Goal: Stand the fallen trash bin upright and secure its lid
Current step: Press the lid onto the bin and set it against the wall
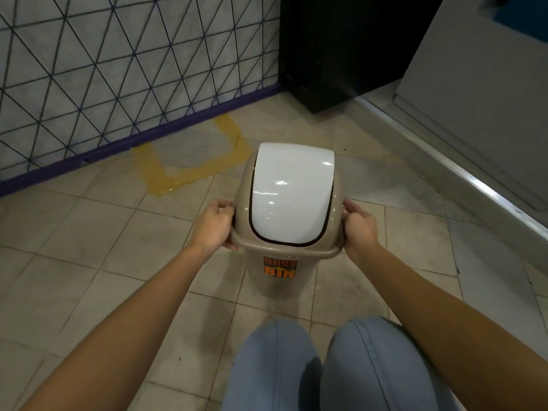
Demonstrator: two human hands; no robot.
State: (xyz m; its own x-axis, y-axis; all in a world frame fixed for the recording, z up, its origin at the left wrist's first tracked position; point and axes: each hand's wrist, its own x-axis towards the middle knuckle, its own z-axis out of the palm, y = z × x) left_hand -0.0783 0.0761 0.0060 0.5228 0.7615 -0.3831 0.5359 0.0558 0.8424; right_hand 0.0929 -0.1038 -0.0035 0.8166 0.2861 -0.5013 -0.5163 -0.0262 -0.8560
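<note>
The beige trash bin point(277, 277) stands upright on the tiled floor point(98, 250), directly in front of the person's knees point(326, 360), which are clad in light blue trousers. An orange label point(280, 267) reading "DUST BIN" faces the person on the bin's near wall. The beige lid point(241, 221) sits on top of the bin, its rim overlapping the body all round as far as can be seen, and its white swing flap point(292, 192) lies shut within a dark seam. The left hand point(215, 225) is curled around the lid's left edge, fingers bent over the rim and thumb at the lower corner. The right hand point(360, 228) grips the right edge likewise, fingers wrapped at the side. Whether the lid is fully latched cannot be told from here. Strips of yellow tape point(189, 173) are stuck to the floor just beyond the bin. A wall panel with a dark triangular grid point(118, 63) and a purple base strip stands to the left rear. A black cabinet point(341, 48) stands behind the bin, well apart from it, and a metal threshold point(462, 170) runs along the right.
</note>
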